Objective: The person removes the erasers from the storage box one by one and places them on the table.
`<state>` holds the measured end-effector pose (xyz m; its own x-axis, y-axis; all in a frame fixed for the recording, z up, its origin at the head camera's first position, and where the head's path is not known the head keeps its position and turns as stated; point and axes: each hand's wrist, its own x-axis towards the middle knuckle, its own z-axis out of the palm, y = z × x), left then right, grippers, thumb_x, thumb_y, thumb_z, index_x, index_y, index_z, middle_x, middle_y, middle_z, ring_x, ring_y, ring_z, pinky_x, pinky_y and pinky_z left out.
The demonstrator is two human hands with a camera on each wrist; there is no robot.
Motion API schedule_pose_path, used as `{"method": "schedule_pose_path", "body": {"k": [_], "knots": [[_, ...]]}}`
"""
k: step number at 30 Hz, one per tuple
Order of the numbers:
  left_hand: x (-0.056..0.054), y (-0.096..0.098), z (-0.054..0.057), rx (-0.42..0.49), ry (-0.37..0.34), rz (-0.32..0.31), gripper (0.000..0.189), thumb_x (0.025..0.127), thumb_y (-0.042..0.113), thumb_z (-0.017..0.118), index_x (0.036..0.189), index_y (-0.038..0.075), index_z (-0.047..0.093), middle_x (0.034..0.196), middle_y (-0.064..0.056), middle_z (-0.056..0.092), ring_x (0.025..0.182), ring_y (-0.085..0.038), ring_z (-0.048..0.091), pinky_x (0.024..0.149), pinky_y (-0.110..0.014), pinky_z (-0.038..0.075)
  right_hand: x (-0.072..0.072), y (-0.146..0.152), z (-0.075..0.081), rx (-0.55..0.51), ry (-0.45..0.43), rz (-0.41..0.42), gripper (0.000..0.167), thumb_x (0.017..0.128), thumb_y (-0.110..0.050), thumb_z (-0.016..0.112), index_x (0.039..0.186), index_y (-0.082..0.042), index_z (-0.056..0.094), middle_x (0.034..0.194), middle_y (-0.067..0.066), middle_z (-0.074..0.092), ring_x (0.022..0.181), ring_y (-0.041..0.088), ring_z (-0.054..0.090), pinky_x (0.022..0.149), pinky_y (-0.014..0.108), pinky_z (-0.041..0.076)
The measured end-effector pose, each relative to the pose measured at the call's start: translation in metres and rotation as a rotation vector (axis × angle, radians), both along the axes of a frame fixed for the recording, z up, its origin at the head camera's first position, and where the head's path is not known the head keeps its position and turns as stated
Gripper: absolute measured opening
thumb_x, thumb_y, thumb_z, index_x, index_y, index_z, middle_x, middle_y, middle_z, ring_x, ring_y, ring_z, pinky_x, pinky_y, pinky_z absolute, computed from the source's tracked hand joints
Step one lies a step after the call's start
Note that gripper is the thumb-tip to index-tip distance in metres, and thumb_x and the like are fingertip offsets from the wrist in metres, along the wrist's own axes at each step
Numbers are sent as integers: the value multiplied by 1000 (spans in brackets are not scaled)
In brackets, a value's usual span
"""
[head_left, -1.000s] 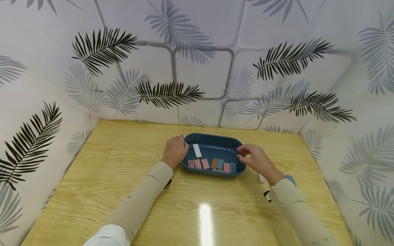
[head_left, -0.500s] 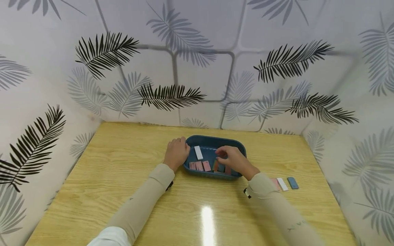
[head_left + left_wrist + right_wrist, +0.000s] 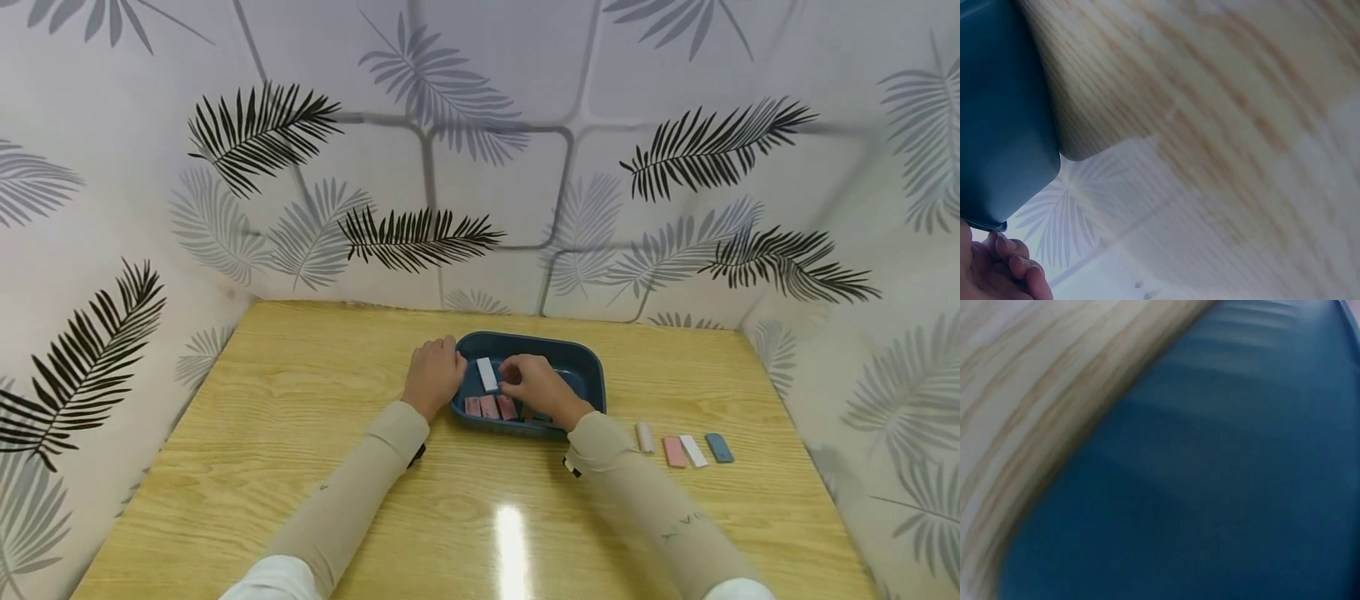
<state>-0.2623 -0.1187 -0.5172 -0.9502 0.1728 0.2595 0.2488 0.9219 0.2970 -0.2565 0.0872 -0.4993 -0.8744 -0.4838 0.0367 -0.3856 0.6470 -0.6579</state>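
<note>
In the head view a dark blue tray (image 3: pixel 592 367) with rounded corners stands on the table. My left hand (image 3: pixel 433 377) grips its left end; in the left wrist view the curled fingers (image 3: pixel 1019 262) are right at the rim. My right hand (image 3: pixel 536 385) is over the middle of the tray, thumb and fingers apart and nothing seen between them. Just left of its fingertips lies a white eraser-like block (image 3: pixel 487 375). Several small pink blocks (image 3: pixel 490 407) lie along the tray's near side. My right hand and wrist hide the blocks farther right.
Right of the tray, on the wooden table (image 3: pixel 337 358), lie a pale roundish piece (image 3: pixel 645 437), a pink block (image 3: pixel 674 452), a white block (image 3: pixel 693 451) and a blue block (image 3: pixel 719 447). A leaf-patterned covering (image 3: pixel 495 192) rises behind the table and at both sides.
My right hand has moved left from the tray's right end to its middle, near the white block. The pieces on the table at right are now uncovered. My left hand keeps its grip.
</note>
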Motion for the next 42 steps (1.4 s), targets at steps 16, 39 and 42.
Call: {"method": "schedule_pose_path", "body": {"k": [16,39,42], "knots": [[-4,-1,0,-10,37,-2,18,94,22,43,87,6,50,78,-8,53,74,-27,52,71,-43,42,-13,-29,-15,165,63,-54,20,82,-15,70,96,-1,64,82,5,63,67,12,57,63,30,49],[-2,2,-4,-20,34,3,17,94,21,45,88,6,52,78,-8,54,73,-27,53,71,-43,43,-4,-3,3,22,52,-171,25,82,-14,68,103,-2,63,90,6,64,76,12,61,68,30,51],[-1,0,-3,-21,35,1,18,94,21,44,87,6,52,77,-8,53,72,-26,53,70,-42,43,2,9,17,-16,66,-176,25,83,-16,67,103,-4,63,94,5,63,81,13,61,71,31,51]]}}
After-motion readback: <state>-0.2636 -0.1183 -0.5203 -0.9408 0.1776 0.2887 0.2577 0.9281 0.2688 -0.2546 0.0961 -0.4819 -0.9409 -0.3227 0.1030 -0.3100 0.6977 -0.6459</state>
